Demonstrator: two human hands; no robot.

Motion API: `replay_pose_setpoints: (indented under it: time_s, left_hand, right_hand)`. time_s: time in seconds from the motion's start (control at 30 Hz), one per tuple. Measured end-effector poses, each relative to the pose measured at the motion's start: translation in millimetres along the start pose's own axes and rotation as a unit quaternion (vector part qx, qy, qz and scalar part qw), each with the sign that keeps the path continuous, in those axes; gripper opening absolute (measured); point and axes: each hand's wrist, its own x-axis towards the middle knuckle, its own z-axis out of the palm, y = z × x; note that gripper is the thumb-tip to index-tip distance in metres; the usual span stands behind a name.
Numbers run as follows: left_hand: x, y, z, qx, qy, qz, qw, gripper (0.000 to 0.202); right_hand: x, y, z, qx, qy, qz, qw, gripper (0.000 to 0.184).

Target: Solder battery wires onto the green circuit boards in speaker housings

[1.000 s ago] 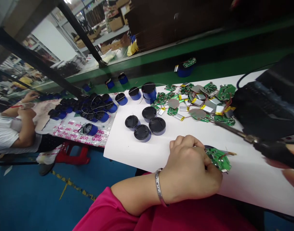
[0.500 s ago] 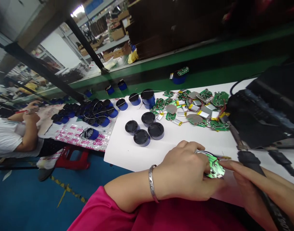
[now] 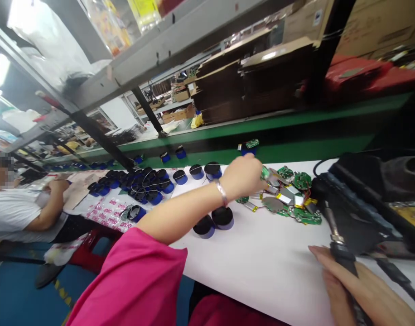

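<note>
My left hand (image 3: 244, 177), with a metal bangle (image 3: 222, 193) on its wrist, reaches over the white work sheet (image 3: 272, 267) and pinches a green circuit board (image 3: 265, 173) at the edge of a heap of boards and silver pouch batteries (image 3: 289, 192). Two round black-and-blue housings (image 3: 223, 217) stand just below that forearm. At the lower right, my right hand (image 3: 357, 285) grips the black handle of a soldering iron (image 3: 341, 253), its metal shaft pointing up the sheet. The iron's tip is hidden against the dark soldering station.
A black soldering station (image 3: 350, 208) stands right of the heap. Several finished black-and-blue units (image 3: 139, 188) crowd a printed plastic sheet (image 3: 108, 213) to the left, where a seated co-worker (image 3: 31, 217) works. Stacked cardboard (image 3: 251, 90) lines the shelves behind.
My left hand has moved from the front of the sheet up to the heap with the board. My right hand has left the board and dropped back with the iron. The view has tilted up.
</note>
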Motion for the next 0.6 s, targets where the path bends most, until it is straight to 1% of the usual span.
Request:
replay_pose_setpoints:
  time_s: [0.07,0.13,0.2,0.27,0.37,0.43,0.5,0.53,0.6]
  left_hand:
    - [33,-19,-2.9,0.016,0.012,-0.050,0.999,0.029]
    - [60,-37,-4.0,0.025,0.008,-0.093,0.995,0.034]
    - [79,-56,-3.2,0.029,-0.009,-0.129,0.991,0.036]
    - [91,-71,-0.6,0.029,-0.027,-0.160,0.986,0.036]
    - [98,-88,3.7,0.024,-0.036,-0.192,0.981,0.036]
    - [98,-93,3.5,0.019,-0.023,-0.201,0.979,0.036]
    - [95,-92,-0.9,0.014,0.005,-0.201,0.979,0.036]
    - [91,-90,-4.5,0.010,0.023,-0.198,0.980,0.037]
    - [76,-84,-13.4,0.002,0.056,-0.184,0.981,0.038]
  right_hand:
    - [-1,0,2,0.001,0.000,-0.009,1.000,0.052]
    - [-5,2,3,0.000,-0.001,-0.022,1.000,0.053]
    - [-9,4,4,-0.004,-0.005,-0.036,0.999,0.055]
    - [-12,7,6,-0.009,-0.019,-0.038,0.999,0.055]
    - [-12,8,7,-0.009,-0.028,-0.029,0.999,0.055]
    - [-9,8,6,-0.004,-0.022,-0.035,0.999,0.056]
    - [-7,7,5,-0.010,-0.007,-0.049,0.999,0.057]
    - [-7,7,5,-0.012,-0.009,-0.050,0.999,0.059]
    - [-13,11,8,-0.007,-0.030,-0.018,0.999,0.060]
